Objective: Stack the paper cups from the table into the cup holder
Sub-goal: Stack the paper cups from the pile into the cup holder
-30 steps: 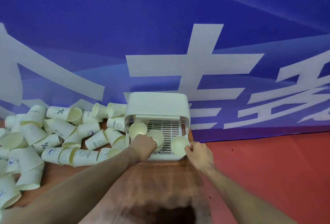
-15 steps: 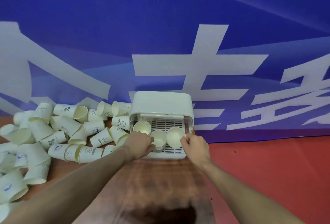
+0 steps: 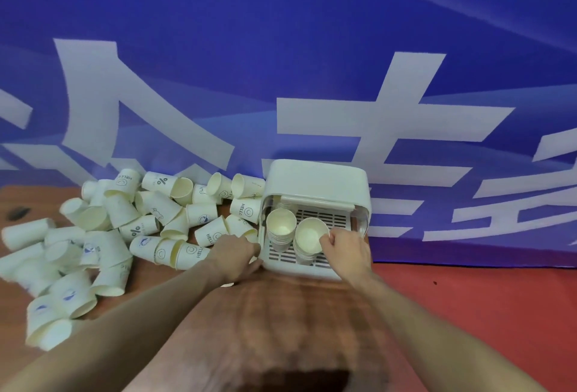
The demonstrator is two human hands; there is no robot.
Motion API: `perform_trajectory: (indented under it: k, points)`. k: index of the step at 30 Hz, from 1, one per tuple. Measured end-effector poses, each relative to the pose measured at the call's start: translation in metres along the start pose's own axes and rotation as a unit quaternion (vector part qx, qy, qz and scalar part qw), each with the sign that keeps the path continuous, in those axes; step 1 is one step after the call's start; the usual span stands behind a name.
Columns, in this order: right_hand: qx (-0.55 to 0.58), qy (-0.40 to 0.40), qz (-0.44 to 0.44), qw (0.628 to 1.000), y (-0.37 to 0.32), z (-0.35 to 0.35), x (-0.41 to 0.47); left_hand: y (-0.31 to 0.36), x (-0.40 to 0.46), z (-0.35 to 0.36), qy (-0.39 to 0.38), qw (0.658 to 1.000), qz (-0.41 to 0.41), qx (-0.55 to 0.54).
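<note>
A blue banner (image 3: 281, 48) printed with large white characters (image 3: 374, 129) is hung as the backdrop. Below the banner, a brown wooden table (image 3: 281, 313) is seen, and to the banner's lower right a red floor (image 3: 484, 298) is shown, marked by a small dark speck (image 3: 434, 282).

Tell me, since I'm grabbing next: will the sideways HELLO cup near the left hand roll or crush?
The HELLO cup probably rolls in an arc, being tapered and on its side. Its thin paper likely dents under tight fingers.

Matt paper cups (image 3: 204, 218); smooth white plastic cup holder (image 3: 315, 180); grained wood table (image 3: 281, 323); blue printed banner (image 3: 281, 48)
</note>
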State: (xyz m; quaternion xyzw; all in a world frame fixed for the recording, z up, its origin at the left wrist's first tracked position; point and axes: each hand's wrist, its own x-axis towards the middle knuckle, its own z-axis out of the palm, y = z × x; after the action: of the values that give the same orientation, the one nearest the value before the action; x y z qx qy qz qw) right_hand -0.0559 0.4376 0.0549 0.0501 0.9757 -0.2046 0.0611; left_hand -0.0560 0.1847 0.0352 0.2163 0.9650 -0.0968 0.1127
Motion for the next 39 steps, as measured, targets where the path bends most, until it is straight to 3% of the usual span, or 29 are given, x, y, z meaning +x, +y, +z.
perform_trajectory:
  k: [15,19,24,30,39]
  points:
    - [-0.065,-0.106,0.083,0.989,0.007,0.044,0.040,-0.051,-0.004,0.032,-0.062,0.997,-0.033,-0.019]
    - [-0.076,-0.080,0.096,0.989,0.008,0.042,0.037,-0.058,-0.006,0.036,-0.066,0.997,-0.048,-0.011]
    - [-0.108,-0.002,0.020,0.994,-0.013,0.037,0.019,-0.066,-0.021,0.040,-0.067,0.996,-0.060,-0.003]
    - [-0.090,-0.008,-0.104,0.990,-0.066,0.040,-0.005,-0.085,-0.055,0.043,-0.055,0.994,-0.089,-0.037]
    - [-0.106,-0.061,-0.190,0.974,-0.144,0.071,-0.029,-0.146,-0.135,0.056,-0.041,0.983,-0.175,-0.039]
